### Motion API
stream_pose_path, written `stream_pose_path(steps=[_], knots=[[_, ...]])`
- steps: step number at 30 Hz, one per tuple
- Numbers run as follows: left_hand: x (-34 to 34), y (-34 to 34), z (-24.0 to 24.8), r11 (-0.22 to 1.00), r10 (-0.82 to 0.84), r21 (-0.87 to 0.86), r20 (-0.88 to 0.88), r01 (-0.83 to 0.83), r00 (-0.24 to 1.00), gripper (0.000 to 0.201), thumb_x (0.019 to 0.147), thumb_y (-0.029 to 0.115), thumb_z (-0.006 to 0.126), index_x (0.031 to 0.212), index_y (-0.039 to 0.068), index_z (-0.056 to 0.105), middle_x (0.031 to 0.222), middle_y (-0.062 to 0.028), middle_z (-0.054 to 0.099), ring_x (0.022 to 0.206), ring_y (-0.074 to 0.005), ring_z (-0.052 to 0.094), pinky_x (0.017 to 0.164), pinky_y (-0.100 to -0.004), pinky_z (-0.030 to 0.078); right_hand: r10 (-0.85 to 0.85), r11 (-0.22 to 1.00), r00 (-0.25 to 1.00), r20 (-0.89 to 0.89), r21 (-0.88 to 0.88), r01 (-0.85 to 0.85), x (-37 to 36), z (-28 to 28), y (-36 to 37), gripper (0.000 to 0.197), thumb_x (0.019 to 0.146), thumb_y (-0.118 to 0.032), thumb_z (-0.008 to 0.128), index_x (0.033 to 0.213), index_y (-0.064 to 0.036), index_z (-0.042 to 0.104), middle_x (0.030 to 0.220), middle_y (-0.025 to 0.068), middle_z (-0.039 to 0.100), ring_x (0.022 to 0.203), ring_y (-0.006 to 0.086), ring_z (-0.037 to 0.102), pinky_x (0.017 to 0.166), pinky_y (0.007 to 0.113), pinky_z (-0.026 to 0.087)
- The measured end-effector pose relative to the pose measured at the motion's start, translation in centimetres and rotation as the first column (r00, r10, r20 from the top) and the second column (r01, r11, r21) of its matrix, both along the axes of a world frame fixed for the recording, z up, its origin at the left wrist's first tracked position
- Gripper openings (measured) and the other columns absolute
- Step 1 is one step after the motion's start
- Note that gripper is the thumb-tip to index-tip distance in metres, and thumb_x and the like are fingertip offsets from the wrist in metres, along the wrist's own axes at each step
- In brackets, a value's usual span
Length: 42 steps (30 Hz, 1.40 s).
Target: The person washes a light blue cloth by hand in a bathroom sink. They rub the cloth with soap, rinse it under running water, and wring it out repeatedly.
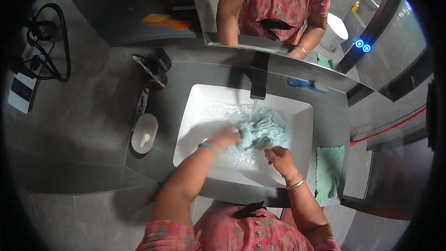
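Pale aqua fabric, soaked and crumpled, is lying in the right half of the white rectangular basin (190,116), and this washed cloth (265,128) is receiving a thin stream of water (254,109). On its left, the left hand (226,138), below a green bracelet (207,147), is touching the cloth's edge with curled fingers; it is blurring, so I cannot tell how firmly it is gripping. On the right, the right hand (282,161), with a silver bangle (295,184), is bending its fingers toward the thumb at the near edge; whether it is pinching any fabric, I cannot tell.

In my judgement, the person is rinsing or rubbing the cloth. The next move is probably calling for a secure hold by both hands, because wet folds are easily slipping.

Around, from the left, a black cable (65,32) is hanging in loops, a soap dish (148,121) is holding a pale piece of soap (145,138), and a toothbrush (143,65) is leaning at a brown cup (159,82). The black faucet (259,76) is overhanging the basin's back, so it is perhaps hindering a straight lift. Farther right, a blue-handled brush (299,83) and a green scalloped cloth (330,174) are lying outside the basin, not obstructing the hands.
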<state>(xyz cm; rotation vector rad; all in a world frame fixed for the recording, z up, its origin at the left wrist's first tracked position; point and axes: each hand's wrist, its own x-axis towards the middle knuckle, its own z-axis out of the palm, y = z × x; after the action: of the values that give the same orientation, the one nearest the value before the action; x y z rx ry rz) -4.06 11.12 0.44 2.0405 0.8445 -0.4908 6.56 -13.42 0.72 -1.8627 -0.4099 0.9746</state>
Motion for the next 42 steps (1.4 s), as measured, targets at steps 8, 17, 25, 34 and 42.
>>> stream_pose_path(steps=[8,17,25,34,42], knots=[[2.0,5.2,-9.2,0.884,0.089,0.407,0.338,-0.230,0.937,0.034,0.100,0.031,0.054,0.108,0.001,0.070,0.105,-0.0151,0.072,0.094,-0.0282,0.070,0.082,-0.0421,0.054,-0.184,0.935,0.959,-0.214,0.262,0.238,4.0,-1.8,9.3,0.026,0.099,-0.029,0.065,0.097,-0.0034,0.070,0.088,0.0072,0.071,0.071,0.0209,0.067,0.063,0.032,0.053],[2.6,2.4,-8.3,-0.031,0.772,-0.979,-0.151,-0.200,0.618,0.034,0.094,0.032,0.054,0.101,0.001,0.067,0.098,-0.0173,0.072,0.084,-0.0362,0.070,0.081,-0.0509,0.057,0.556,0.782,0.679,0.480,-0.579,-0.231,3.9,-8.1,13.6,0.027,0.089,-0.028,0.057,0.091,-0.0105,0.078,0.101,0.0119,0.076,0.099,0.0311,0.072,0.083,0.042,0.058],[2.9,-13.9,14.8,0.814,-0.141,-0.091,0.927,0.573,0.348,0.030,0.098,0.024,0.055,0.109,0.000,0.070,0.112,-0.0150,0.072,0.110,-0.0332,0.067,0.101,-0.0477,0.049,0.835,0.517,0.437,0.336,-0.751,-0.410,6.0,-5.7,16.9,0.033,0.092,-0.029,0.058,0.114,-0.0144,0.077,0.117,0.0051,0.074,0.112,0.0249,0.070,0.093,0.041,0.057],[8.5,-9.7,10.8,0.797,-0.463,-0.061,0.577,0.601,0.673,0.037,0.097,0.028,0.045,0.097,0.004,0.073,0.109,-0.0151,0.074,0.106,-0.0297,0.069,0.094,-0.0387,0.052,0.872,0.482,0.341,0.352,-0.745,-0.461,4.0,-5.9,15.4,0.022,0.088,-0.025,0.060,0.098,-0.0126,0.075,0.098,0.0068,0.073,0.092,0.0239,0.072,0.081,0.039,0.057],[10.3,-17.0,14.6,0.303,-0.687,-0.139,0.654,0.943,0.317,0.044,0.087,0.042,0.052,0.095,0.005,0.076,0.102,-0.0236,0.071,0.099,-0.0389,0.068,0.087,-0.0437,0.052,0.889,0.450,0.236,0.392,-0.843,-0.295,2.0,-12.9,17.0,0.014,0.087,-0.027,0.064,0.076,-0.0176,0.067,0.080,-0.0006,0.066,0.081,0.0188,0.067,0.082,0.037,0.053]])
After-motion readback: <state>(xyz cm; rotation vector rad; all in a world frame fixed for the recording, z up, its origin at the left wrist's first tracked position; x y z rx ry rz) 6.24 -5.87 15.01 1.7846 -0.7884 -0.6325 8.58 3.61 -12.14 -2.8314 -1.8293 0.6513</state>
